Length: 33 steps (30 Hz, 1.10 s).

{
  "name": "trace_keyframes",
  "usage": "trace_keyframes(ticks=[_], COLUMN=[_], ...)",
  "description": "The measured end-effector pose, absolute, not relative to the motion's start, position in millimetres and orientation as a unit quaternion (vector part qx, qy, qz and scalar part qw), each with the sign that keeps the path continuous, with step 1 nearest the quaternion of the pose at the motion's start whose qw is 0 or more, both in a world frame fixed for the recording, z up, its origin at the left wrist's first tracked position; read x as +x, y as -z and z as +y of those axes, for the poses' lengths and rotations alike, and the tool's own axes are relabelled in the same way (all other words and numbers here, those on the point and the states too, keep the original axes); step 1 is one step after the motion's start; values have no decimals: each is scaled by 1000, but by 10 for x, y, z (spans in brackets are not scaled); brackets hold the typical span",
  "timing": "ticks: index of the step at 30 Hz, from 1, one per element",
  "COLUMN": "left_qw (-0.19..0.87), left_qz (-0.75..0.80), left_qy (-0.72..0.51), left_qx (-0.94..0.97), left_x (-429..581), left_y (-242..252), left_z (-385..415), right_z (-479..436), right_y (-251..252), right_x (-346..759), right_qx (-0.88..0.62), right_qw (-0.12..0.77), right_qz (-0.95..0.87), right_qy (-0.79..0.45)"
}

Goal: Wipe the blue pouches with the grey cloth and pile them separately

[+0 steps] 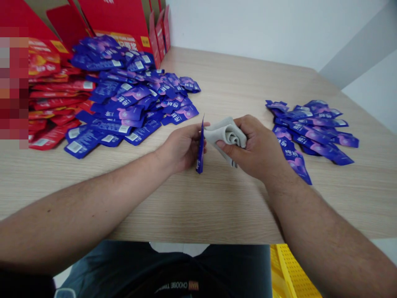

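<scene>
Between the fingers of my left hand [182, 147] stands a blue-purple pouch [201, 151], turned edge-on to me. My right hand [252, 145] is closed round a folded light grey cloth [225, 132]. The cloth is right beside the pouch's right face; whether it touches cannot be made out exactly. Left of my hands lies a large heap of similar blue pouches [130, 99]. A smaller pile of blue pouches [313, 128] is on the table beyond my right wrist.
Red pouches [56, 111] are stacked at the far left. Behind the heaps stand open red boxes [118, 18]. The wooden table [198, 215] ends in front of my lap. A yellow crate [291, 269] is below the edge at right; a white wall closes the back.
</scene>
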<state>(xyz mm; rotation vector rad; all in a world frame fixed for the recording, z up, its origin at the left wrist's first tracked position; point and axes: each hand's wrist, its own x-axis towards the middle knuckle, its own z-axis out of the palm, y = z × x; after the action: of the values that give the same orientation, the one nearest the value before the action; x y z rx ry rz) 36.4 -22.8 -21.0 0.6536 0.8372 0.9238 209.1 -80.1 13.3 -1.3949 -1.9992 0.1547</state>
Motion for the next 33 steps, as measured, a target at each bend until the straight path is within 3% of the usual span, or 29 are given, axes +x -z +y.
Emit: trace_keyframes(ticks=[4, 9, 14, 21, 28, 33], left_qw=[781, 748, 707, 680, 705, 685], left_qz=[324, 372, 410, 467, 456, 444], left_qy=[-406, -410, -407, -439, -341, -397], left_qx=[346, 366, 407, 357, 423, 420], left_x=[387, 401, 434, 441, 431, 434], left_y=[210, 254, 260, 221, 209, 272], left_z=[-264, -306, -354, -322, -376, -373], right_z=[-798, -825, -829, -845, -689, -748], right_y=[-192, -244, -135, -71, -74, -61], right_x=[2149, 2172, 2091, 2038, 2182, 2125], right_qx=[-580, -579, -519, -378, -547, -487], right_qw=[382, 376, 313, 146, 297, 283], right_qz=[-719, -723, -795, -900, -782, -825], right_qy=[-13, 13, -8, -161, 2, -48])
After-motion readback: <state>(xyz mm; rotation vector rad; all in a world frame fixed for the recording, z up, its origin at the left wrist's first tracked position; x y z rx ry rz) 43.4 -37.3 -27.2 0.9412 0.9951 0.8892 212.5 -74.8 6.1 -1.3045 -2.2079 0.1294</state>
